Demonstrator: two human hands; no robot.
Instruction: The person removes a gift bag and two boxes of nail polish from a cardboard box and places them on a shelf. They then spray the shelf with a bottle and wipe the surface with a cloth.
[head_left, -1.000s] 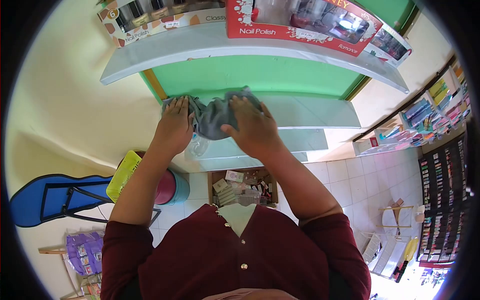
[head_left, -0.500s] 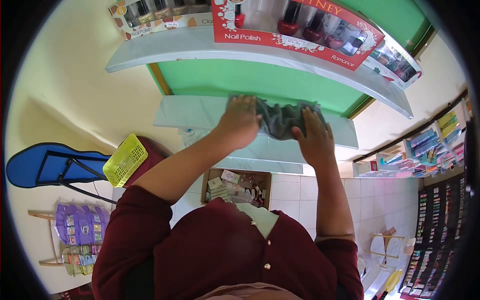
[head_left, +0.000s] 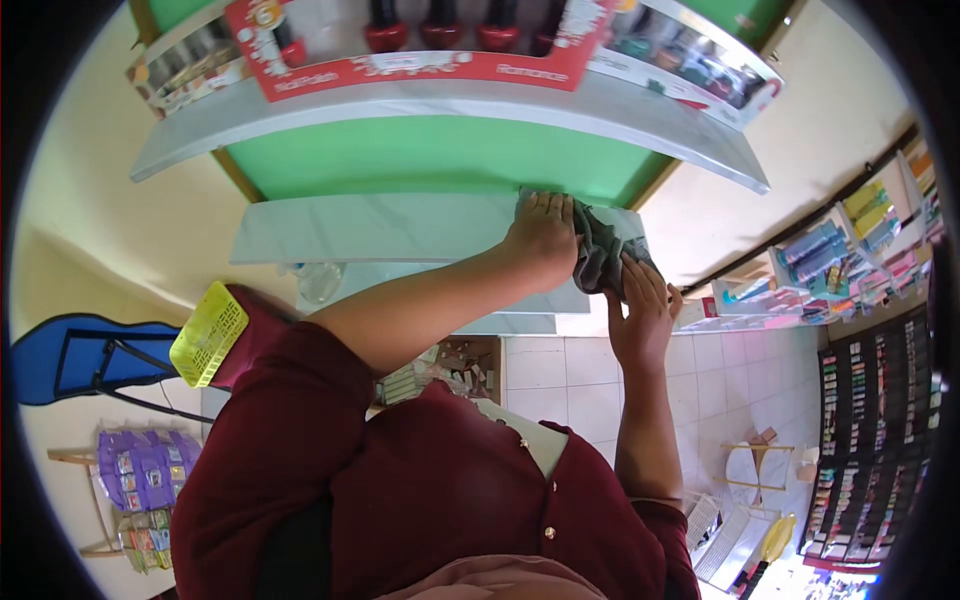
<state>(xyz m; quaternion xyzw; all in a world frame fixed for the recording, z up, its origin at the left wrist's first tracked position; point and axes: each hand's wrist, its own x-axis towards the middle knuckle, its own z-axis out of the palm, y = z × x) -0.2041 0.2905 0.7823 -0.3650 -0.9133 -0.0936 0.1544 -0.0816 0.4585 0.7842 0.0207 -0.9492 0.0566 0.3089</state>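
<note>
Nearest, the left hand [head_left: 545,235] lay flat, fingers extended, on a bunched grey cloth [head_left: 603,252], while the right hand [head_left: 640,305] gripped its lower fold with curled fingers, at the right end of the pale shelf [head_left: 380,225]. Above stood nail-polish displays [head_left: 420,45]; far below lay the tiled floor [head_left: 740,380].

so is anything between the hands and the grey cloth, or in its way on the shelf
Nothing visible. The left hand and right hand both rest directly on the grey cloth at the right end of the shelf.

Crumpled grey cloth [head_left: 600,250] at shelf's right end
</note>
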